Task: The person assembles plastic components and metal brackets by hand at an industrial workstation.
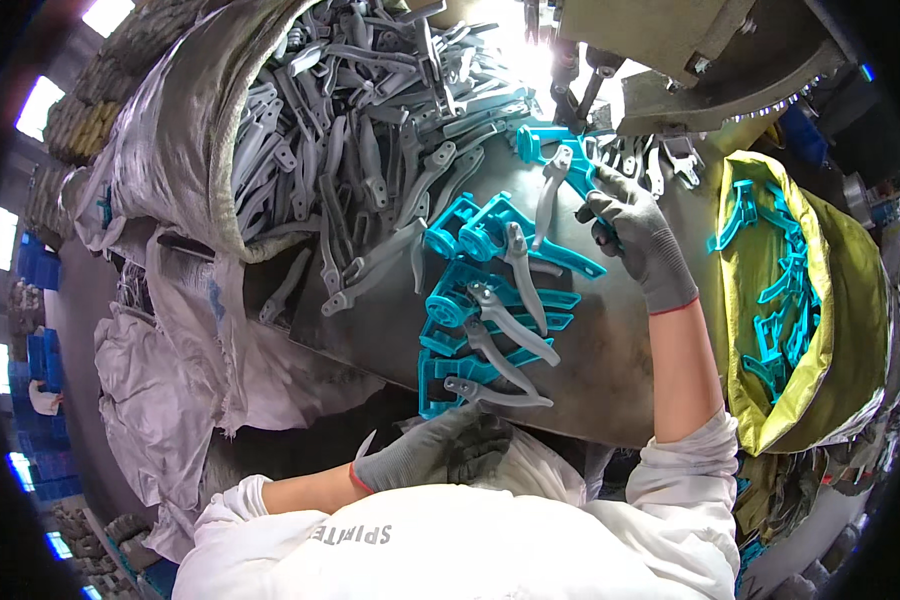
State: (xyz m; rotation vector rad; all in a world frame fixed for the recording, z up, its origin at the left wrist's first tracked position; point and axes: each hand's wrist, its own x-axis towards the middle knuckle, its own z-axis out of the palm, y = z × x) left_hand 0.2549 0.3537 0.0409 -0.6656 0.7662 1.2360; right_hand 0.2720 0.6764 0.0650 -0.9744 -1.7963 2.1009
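My right hand (630,225), in a grey glove with a red cuff edge, is closed on a teal plastic handle frame (577,170) below the machine's tooling. A grey plastic lever (552,195) sits against that frame. In front of me on the metal table lie several more teal handle frames (450,308), stacked in a row, with grey levers (510,325) attached or resting on them. My left hand (445,447), gloved alike, is at the table's near edge just below the nearest frame. Its fingers are curled in, and whatever they may hold is hidden.
A large white woven sack (185,130) at the left spills grey levers (370,150) onto the metal table (610,360). Above my right hand hangs the machine head (660,40). At the right stands a yellow sack (840,330) with teal frames inside. Crumpled white sacking (160,400) lies at the lower left.
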